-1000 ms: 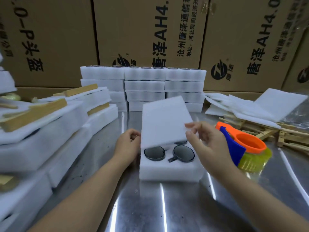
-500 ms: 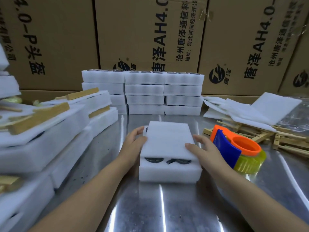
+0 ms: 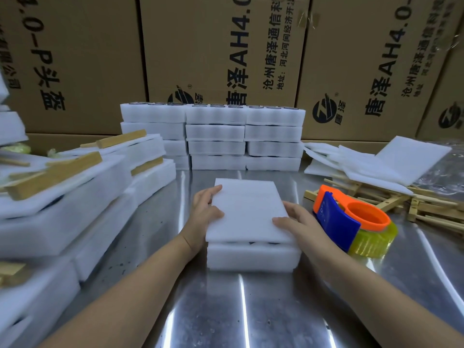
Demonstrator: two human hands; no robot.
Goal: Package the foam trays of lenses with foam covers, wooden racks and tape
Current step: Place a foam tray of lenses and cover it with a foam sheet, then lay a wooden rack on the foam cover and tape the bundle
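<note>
Sitting mid-table, the tray (image 3: pixel 251 257) is a thick white foam block with square corners. The cover (image 3: pixel 247 212), a thinner white sheet, lies flat on top. The cover's near edge stands slightly proud of the tray, and a thin dark gap shows between them there. What fills the gap is too narrow to make out.

The left hand (image 3: pixel 206 212) rests against the cover's 9 o'clock edge, with the fingers straight along it and the thumb on top. It is a loose touch, not a clench. The right hand (image 3: pixel 298 222) lies at the 3 o'clock edge, with relaxed fingers and thumb pressing on the cover's rim.

From the tray, steel table (image 3: pixel 226 310) shows toward 6 o'clock between the forearms. A narrower band runs to 12 o'clock, where it ends at a stack of trays (image 3: pixel 241 136) three columns wide. At 3 o'clock an orange-and-blue tape dispenser (image 3: pixel 351 219) with yellow tape sits just beside the right hand. Past it, at 2 o'clock, loose covers (image 3: pixel 364 162) lie on top of wooden racks (image 3: pixel 426 209). From 8 to 10 o'clock, leaning piles of foam and wood strips (image 3: pixel 62 197) crowd the table's left side, leaving a strip of steel beside the left forearm. Cardboard boxes (image 3: pixel 221 46) wall off the far edge.
</note>
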